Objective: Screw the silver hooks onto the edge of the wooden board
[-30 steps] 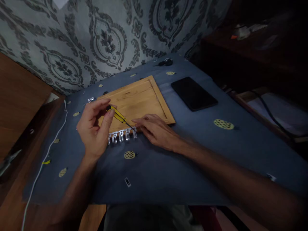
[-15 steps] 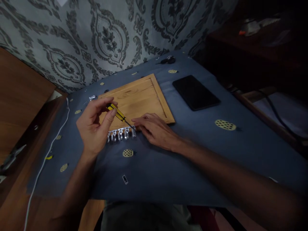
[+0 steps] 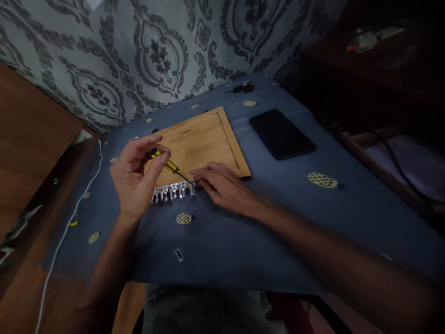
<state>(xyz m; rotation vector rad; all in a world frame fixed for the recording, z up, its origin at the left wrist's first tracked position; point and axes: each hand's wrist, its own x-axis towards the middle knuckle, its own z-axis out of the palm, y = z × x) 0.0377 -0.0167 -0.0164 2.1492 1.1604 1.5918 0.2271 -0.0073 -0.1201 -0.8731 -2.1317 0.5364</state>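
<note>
My left hand [image 3: 136,178] is closed round a small yellow-and-black screwdriver [image 3: 170,166], thumb and fingers pinching the handle top. Its thin tip points down to the right end of a metal hook rail [image 3: 173,191] lying along the near edge of a wooden board [image 3: 201,141]. My right hand [image 3: 222,185] lies flat on the board's near edge, fingers stretched out and pressing beside the screwdriver tip. Both forearms reach in from below.
A blue cloth with yellow dots [image 3: 278,218] covers the table. A black phone [image 3: 281,133] lies right of the board. A white cable [image 3: 74,208] runs down the left side. A small dark item [image 3: 243,86] sits at the far edge by the patterned wall.
The left hand's fingers have shifted slightly on the screwdriver handle. The view has drifted a little; the right hand stays in place.
</note>
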